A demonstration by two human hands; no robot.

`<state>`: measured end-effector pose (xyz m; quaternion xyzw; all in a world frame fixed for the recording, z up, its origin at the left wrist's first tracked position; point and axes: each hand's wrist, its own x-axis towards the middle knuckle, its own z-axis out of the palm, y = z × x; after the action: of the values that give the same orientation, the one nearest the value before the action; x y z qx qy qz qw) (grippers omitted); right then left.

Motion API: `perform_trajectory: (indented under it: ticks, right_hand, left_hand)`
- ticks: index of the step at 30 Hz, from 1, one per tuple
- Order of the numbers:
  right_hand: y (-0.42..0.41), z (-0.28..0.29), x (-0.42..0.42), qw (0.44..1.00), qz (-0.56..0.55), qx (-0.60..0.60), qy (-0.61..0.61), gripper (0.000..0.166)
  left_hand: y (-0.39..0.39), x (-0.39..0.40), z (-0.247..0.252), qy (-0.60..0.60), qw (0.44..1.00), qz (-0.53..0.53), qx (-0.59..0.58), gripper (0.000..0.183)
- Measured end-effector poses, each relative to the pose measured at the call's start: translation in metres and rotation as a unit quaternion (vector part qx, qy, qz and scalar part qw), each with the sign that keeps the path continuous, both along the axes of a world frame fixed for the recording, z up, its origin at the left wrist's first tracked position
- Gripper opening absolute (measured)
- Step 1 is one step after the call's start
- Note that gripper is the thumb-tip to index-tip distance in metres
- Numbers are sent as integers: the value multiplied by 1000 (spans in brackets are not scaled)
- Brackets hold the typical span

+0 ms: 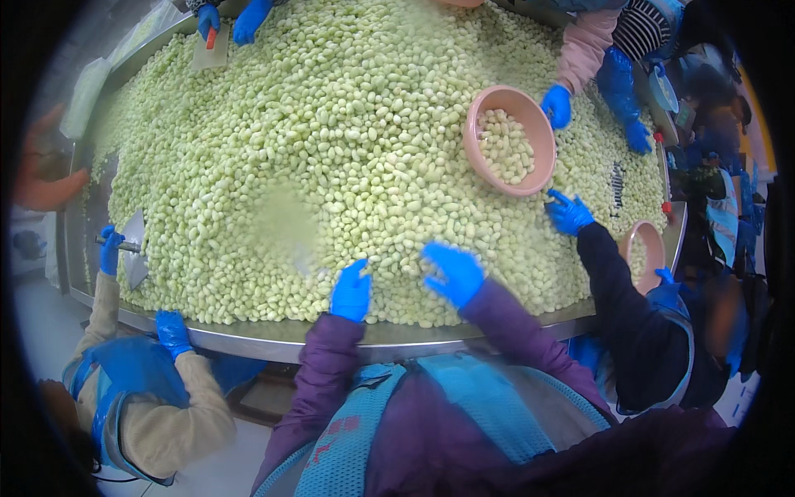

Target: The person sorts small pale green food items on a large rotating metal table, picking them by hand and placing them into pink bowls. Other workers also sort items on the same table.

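Note:
A broad heap of small pale green oval fruits (385, 186) covers the metal table before me. My left hand (351, 292), in a blue glove, is over the near edge of the heap, fingers pointing away from me; whether a fruit is between them cannot be told. To its right, my right hand (454, 273), also blue-gloved and slightly blurred, is spread over the fruits with its fingers apart and nothing visible in it. Beyond it to the upper right, a pink plastic bowl (543, 163) partly filled with the same fruits rests tilted on the heap.
Co-workers' gloved hands reach in from all sides. At the left, one holds a metal scoop (135, 248); at the top left, another holds a flat scraper (211, 53). A second pink bowl (653, 248) is at the right. The table's metal rim (397, 353) runs before my body.

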<state>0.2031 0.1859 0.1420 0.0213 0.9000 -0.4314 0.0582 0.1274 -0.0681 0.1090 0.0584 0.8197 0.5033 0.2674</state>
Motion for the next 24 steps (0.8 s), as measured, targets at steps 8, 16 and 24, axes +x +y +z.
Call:
perform_trajectory:
  ticks: [8,16,24]
  right_hand:
    - [-74,-50,39,943,260,208,-8,24]
    - [11,-29,58,951,195,235,49,24]
    - [62,21,58,929,-15,368,31,37]
  left_hand:
    - [-111,-35,-30,-31,863,-216,-455,92]
    - [-31,-16,-49,-223,921,-202,-245,98]
    - [43,45,-21,-336,939,26,71,78]
